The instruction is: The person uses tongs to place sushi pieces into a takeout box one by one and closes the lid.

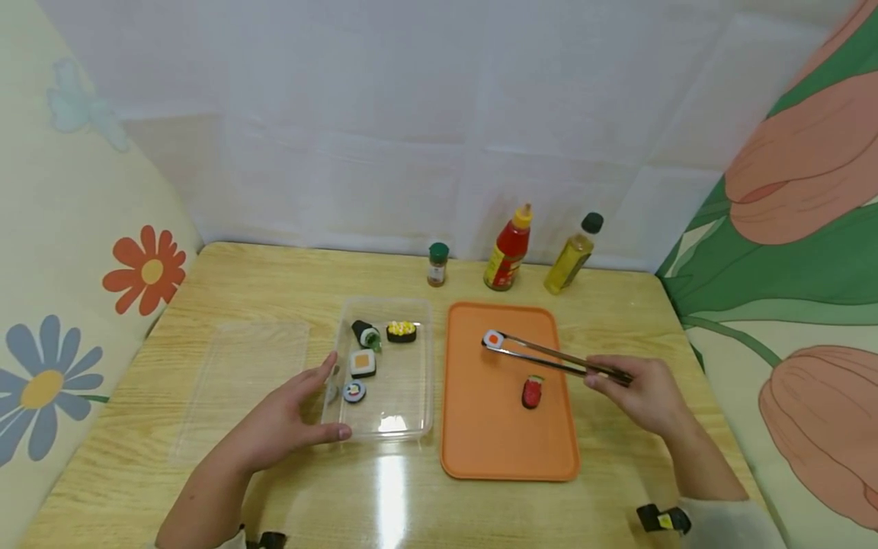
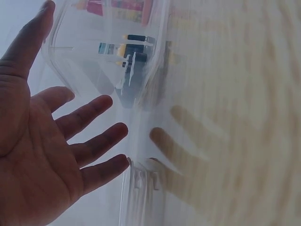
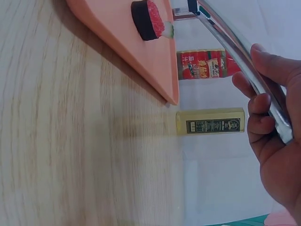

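My right hand grips metal tongs, whose tips pinch a sushi roll with an orange centre. The roll appears raised over the orange tray, where a red-topped sushi piece lies. Fingers spread, my left hand is at the left side of a clear plastic box; whether it touches the wall is unclear. Inside the box are a hand roll, a corn-topped piece, a square roll and a small round roll.
Behind the tray stand a small green-capped spice jar, a red sauce bottle and a yellow oil bottle. A clear flat lid lies left of the box. White cloth hangs behind the wooden table.
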`<move>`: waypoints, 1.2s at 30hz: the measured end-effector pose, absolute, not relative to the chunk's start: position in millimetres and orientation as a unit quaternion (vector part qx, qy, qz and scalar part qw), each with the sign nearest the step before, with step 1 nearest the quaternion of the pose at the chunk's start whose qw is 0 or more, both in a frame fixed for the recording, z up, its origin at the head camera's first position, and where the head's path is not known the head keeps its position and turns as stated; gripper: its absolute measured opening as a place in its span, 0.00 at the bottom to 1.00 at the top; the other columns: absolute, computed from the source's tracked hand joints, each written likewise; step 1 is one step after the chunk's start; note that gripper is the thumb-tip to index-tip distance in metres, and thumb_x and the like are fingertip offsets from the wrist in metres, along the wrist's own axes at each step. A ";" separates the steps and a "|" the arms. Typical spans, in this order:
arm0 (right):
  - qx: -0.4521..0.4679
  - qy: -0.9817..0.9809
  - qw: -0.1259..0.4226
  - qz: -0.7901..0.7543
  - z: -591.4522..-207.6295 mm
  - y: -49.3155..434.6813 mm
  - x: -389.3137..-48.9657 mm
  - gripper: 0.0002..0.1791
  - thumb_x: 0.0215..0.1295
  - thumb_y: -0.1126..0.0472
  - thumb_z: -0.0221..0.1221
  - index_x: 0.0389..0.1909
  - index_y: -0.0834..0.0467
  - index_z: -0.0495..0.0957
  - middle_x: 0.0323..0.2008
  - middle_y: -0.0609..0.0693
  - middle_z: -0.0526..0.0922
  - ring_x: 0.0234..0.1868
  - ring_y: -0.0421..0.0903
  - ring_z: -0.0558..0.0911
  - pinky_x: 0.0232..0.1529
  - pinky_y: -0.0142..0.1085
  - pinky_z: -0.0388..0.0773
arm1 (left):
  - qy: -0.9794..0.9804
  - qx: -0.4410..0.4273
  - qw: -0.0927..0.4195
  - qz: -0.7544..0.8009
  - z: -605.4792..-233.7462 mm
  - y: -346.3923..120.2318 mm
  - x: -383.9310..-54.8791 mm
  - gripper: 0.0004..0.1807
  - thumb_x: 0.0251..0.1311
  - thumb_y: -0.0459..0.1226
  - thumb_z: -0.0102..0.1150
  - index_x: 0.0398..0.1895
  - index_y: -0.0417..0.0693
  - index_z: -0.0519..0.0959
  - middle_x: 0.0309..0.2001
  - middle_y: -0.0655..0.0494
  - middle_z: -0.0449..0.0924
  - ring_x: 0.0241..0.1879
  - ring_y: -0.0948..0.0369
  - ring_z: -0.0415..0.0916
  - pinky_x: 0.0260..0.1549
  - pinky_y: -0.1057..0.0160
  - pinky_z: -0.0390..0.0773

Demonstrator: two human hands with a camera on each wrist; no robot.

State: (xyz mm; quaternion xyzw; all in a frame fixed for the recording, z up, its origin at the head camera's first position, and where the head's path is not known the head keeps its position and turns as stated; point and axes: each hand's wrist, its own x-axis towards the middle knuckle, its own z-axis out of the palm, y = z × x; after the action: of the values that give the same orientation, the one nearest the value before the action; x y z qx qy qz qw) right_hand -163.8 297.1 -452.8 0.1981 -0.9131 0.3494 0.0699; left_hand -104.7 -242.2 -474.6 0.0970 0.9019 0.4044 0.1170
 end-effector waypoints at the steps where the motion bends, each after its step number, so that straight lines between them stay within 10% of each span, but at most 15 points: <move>1: 0.200 -0.913 0.069 0.350 -452.6 296.0 -164.3 0.14 0.62 0.65 0.73 0.49 0.59 0.89 0.35 0.50 0.91 0.29 0.34 0.84 0.22 0.30 0.77 | 0.902 0.097 0.117 0.405 -474.5 -242.2 -104.7 0.65 0.49 0.63 0.76 0.85 0.58 0.49 0.78 0.36 0.57 0.75 0.31 0.52 0.67 0.25 0.55; 36: 0.270 -0.893 0.044 0.357 -423.4 251.3 -194.5 0.14 0.63 0.61 0.74 0.49 0.57 0.90 0.40 0.48 0.91 0.36 0.38 0.88 0.32 0.32 0.84 | 0.899 0.097 0.123 0.410 -473.5 -241.7 -104.7 0.65 0.50 0.62 0.76 0.85 0.57 0.49 0.78 0.35 0.56 0.76 0.32 0.51 0.67 0.26 0.55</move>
State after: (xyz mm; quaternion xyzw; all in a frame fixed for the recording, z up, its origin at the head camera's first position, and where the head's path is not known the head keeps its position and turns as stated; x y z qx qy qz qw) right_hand -194.5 251.3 -423.4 0.2698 -0.8932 0.3571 0.0436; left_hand -104.7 -241.7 -473.5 0.0971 0.8987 0.4096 0.1231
